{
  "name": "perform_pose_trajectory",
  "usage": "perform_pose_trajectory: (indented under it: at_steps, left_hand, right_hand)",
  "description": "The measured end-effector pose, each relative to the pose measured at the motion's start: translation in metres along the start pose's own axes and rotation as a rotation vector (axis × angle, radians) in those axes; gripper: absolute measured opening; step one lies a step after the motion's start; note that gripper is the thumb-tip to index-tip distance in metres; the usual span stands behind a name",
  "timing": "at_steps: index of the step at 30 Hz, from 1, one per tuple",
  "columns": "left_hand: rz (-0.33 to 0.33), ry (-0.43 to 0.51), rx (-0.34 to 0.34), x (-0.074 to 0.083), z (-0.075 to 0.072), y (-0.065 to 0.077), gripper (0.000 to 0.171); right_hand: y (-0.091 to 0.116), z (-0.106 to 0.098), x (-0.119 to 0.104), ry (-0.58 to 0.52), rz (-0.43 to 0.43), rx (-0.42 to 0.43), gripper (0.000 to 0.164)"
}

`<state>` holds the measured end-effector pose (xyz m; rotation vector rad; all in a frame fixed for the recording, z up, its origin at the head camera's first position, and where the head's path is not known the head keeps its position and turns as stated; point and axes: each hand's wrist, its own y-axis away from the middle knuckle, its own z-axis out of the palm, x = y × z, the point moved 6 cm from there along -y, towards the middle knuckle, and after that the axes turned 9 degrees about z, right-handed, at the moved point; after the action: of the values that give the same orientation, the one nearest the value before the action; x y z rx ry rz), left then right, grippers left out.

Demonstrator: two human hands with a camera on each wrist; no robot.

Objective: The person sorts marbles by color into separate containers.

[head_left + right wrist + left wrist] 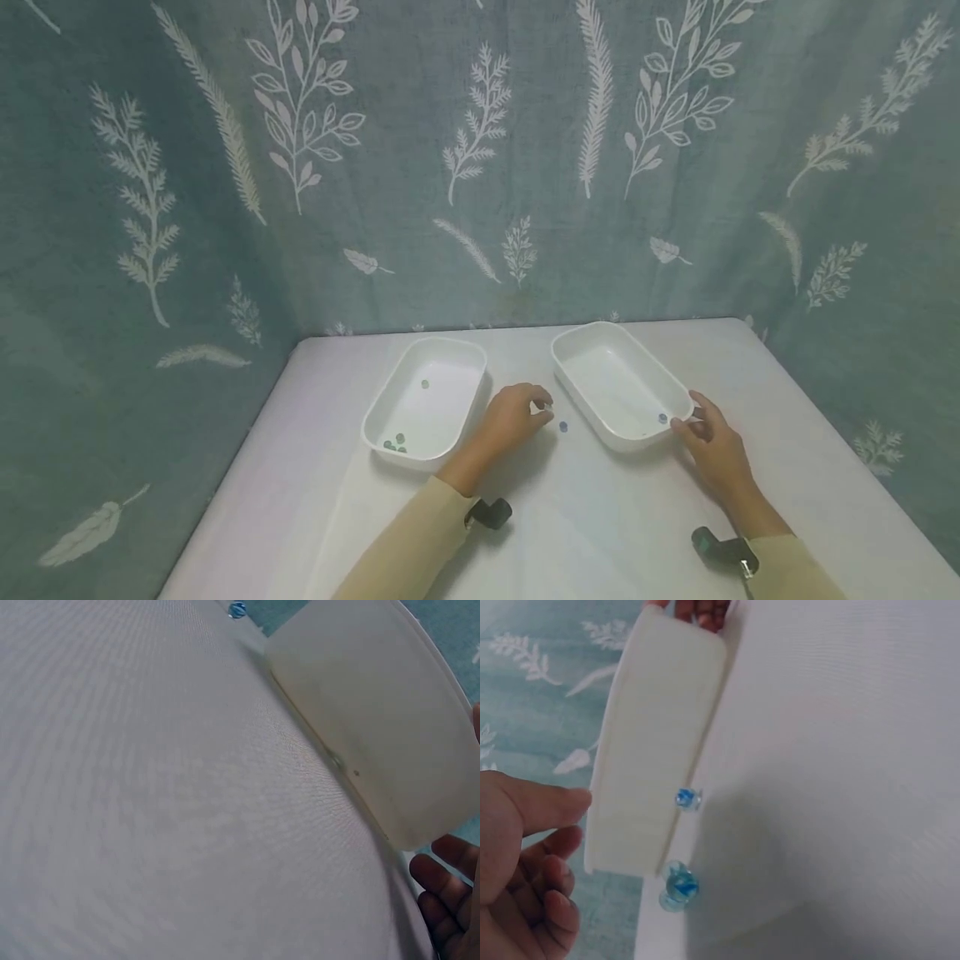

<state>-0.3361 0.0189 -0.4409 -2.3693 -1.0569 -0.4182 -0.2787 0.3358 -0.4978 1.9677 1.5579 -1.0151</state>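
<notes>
My left hand hovers over the cloth between two white trays, its thumb and fingers bent and apart. In the left wrist view, a small cluster of clear and blue glass marbles lies just past these fingers. Another blue marble sits on the cloth closer to the right tray. My right hand holds that tray at its near right corner, thumb at the rim and fingers around the outside. Inside it, near this corner, is one blue marble.
The left tray stands beside my left forearm, with several greenish marbles mostly at its near end. A white cloth covers the table. Behind and along the sides hangs a teal leaf-patterned curtain.
</notes>
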Motion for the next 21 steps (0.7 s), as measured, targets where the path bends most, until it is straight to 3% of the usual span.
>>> perform_pose_trajectory:
  at_steps: [7,16,21]
  left_hand:
    - [-0.024,0.045,0.036,0.001,-0.004,-0.01,0.014]
    - [-0.066,0.055,0.036,-0.004,0.0,-0.021,0.018]
    - [-0.056,0.056,0.045,-0.005,0.004,-0.027,0.018]
  right_hand:
    - [0.005,-0.002,-0.003,-0.004,0.022,0.0,0.073]
    - [0.005,0.0,-0.004,0.009,0.009,0.013,0.072]
    - [0.003,-0.002,-0.002,0.004,0.009,0.013,0.071]
